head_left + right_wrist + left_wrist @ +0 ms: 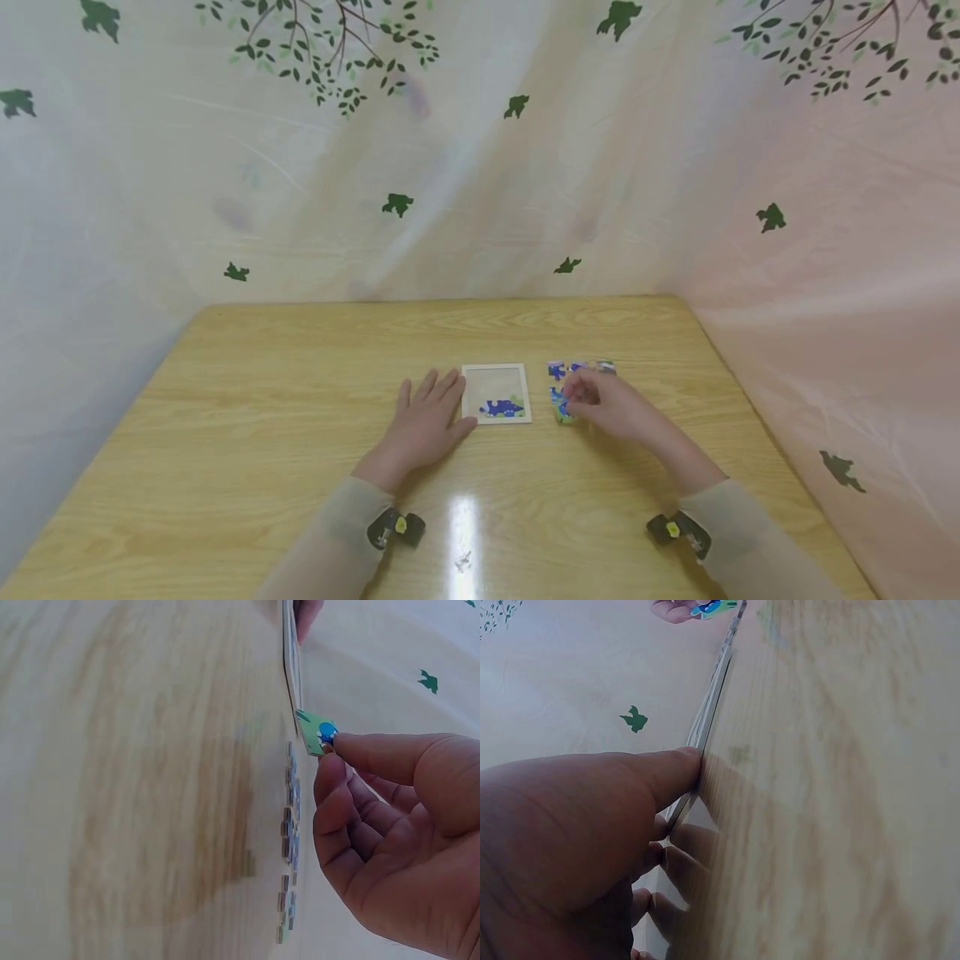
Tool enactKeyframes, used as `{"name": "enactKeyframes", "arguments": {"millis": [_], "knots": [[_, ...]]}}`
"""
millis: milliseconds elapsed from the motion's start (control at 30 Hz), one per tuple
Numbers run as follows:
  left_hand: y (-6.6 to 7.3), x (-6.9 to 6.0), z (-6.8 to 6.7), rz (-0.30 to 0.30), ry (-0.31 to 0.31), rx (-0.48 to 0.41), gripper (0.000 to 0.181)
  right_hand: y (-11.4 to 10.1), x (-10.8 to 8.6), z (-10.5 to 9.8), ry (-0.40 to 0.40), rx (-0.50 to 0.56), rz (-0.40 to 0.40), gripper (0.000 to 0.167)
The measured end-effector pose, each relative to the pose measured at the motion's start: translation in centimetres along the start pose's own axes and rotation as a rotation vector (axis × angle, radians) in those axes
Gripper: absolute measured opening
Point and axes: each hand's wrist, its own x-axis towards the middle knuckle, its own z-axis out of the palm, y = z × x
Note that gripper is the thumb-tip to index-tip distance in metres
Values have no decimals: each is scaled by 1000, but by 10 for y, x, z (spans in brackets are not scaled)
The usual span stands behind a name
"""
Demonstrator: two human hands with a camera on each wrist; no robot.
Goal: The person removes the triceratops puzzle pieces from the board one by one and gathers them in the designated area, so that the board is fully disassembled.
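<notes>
A white square puzzle frame (496, 367) lies on the table, with a few joined blue and green pieces (502, 407) along its lower right inside. My left hand (426, 425) lies spread at the frame's left side, thumb and fingertips touching its edge. Between thumb and forefinger, my right hand (611, 406) pinches a green and blue puzzle piece (317, 733), raised above the table in the right wrist view. Below that hand, several loose puzzle pieces (557, 372) lie to the right of the frame, partly hidden by the hand in the head view.
The wooden table (300, 375) reaches back to a pale curtain (465, 167) printed with leaves. Its right edge runs beside another pinkish curtain (840, 333). A light reflection shines on the tabletop in front of the frame.
</notes>
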Motion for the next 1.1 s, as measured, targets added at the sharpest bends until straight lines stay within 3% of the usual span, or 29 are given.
{"name": "enactKeyframes", "arguments": {"millis": [300,667,1100], "knots": [[-1,1,0,0,4,3,78,3,-4,7,-23,8,-57,10],[-2,2,2,3,11,7,77,1,-4,14,2,-97,22,8],[-1,1,3,-3,12,4,77,1,-5,16,-11,-187,23,5]]}}
